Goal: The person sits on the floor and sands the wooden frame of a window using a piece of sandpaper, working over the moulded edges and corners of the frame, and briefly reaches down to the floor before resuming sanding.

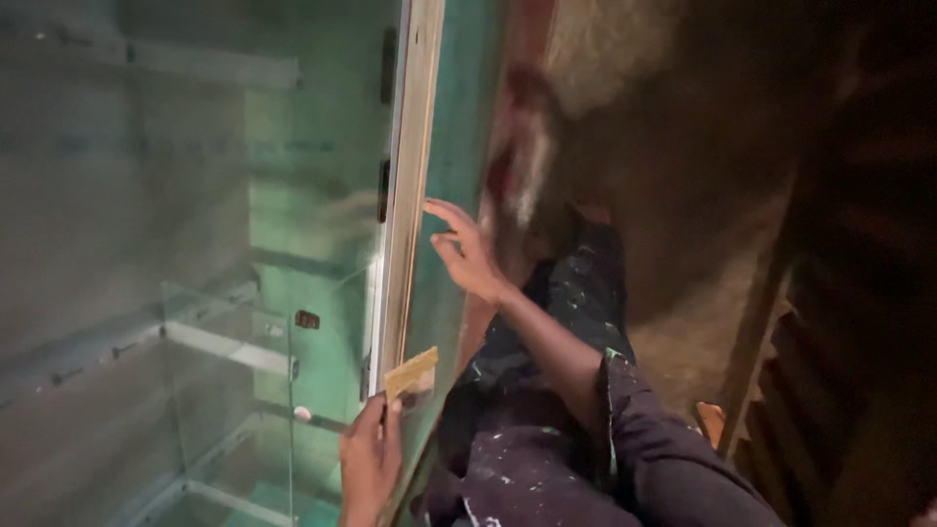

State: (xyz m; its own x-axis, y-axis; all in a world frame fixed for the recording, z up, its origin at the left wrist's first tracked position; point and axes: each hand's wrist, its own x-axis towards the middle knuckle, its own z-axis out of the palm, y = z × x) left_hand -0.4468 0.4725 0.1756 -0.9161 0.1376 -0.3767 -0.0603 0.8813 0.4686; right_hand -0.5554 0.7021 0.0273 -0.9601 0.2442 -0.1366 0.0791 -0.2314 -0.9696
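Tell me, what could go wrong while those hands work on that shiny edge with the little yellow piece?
1. The left hand pinches the small yellow piece only at one corner; that thin grip could slip, and the piece might drop.
2. The right hand has its fingertips on the pale metal edge strip; a slide along it could perhaps scrape the fingers.
3. Glass panels stand close beside the left hand; a jerk might knock them.

Two hands, left hand (369, 459), right hand (467, 252), one sandpaper piece (411, 373), one door edge (408, 185)
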